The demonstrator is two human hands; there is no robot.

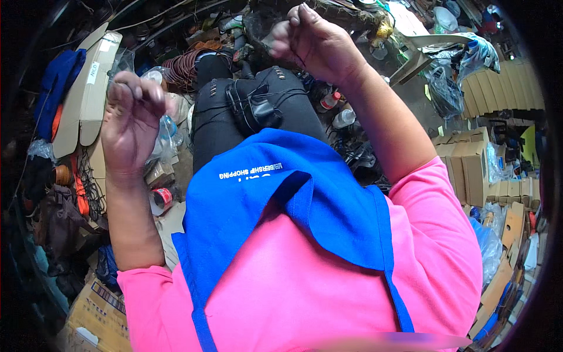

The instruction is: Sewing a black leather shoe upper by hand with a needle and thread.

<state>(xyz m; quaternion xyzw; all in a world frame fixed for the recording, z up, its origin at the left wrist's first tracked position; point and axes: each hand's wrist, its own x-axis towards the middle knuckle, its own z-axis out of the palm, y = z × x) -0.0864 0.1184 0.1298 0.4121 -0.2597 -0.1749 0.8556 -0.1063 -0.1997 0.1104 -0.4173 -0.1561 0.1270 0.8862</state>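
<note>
Both my hands are raised, with the fingers drawn together. My left hand (130, 132) is at the left, beside a folded cardboard box; its fingers are curled toward the thumb and slightly smeared by motion. Farther forward, to the right of centre, my right hand (324, 48) has its fingertips pinched; a thin dark strand seems to hang by the palm. What either hand pinches is too small to make out. Between them, on my black trousers (211, 141), lies a small black object (262, 110) with thin black cord around it. A blue apron (258, 149) covers my lap.
Clutter surrounds me. The open cardboard box (91, 94) stands at left, near a coil of reddish-brown cord (182, 70). A red-capped bottle (330, 101) lies right of my legs. Cardboard boxes (466, 167) and a dark plastic bag (443, 91) are farther right.
</note>
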